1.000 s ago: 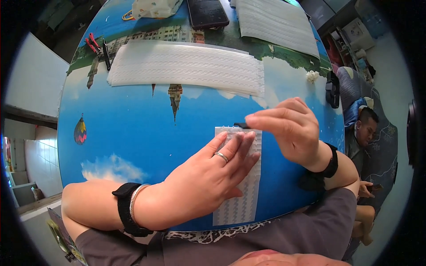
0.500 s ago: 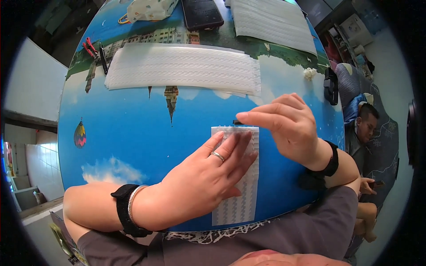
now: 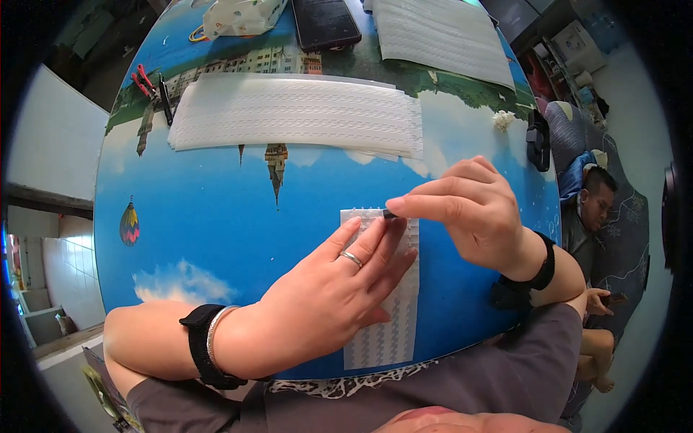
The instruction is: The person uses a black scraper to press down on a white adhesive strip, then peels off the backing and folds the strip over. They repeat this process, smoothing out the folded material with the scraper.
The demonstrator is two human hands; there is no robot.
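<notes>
A narrow translucent white sheet (image 3: 381, 339) with rows of small raised marks lies lengthwise on the blue picture-printed table (image 3: 209, 224), close to my body. My left hand (image 3: 317, 289) rests flat across its upper part, fingers stretched out and a ring on one of them. At the sheet's far edge, my right hand (image 3: 473, 213) pinches a small dark object (image 3: 388, 213) between thumb and forefinger. Its tip meets the sheet beside my left fingertips. Most of that object is hidden by my fingers, so its kind cannot be made out.
Beyond my hands lies a stack of similar white sheets (image 3: 296, 115); another stack (image 3: 444, 43) is farther right. Also there are a phone (image 3: 325, 25), a plastic bag (image 3: 242, 16), red-handled cutters (image 3: 143, 81), a white clump (image 3: 503, 120) and a black strap (image 3: 538, 141). A person (image 3: 574, 220) sits at right.
My right hand has come slightly nearer, bringing the dark object from just beyond the sheet's far edge onto it. My left hand stays pressed on the sheet.
</notes>
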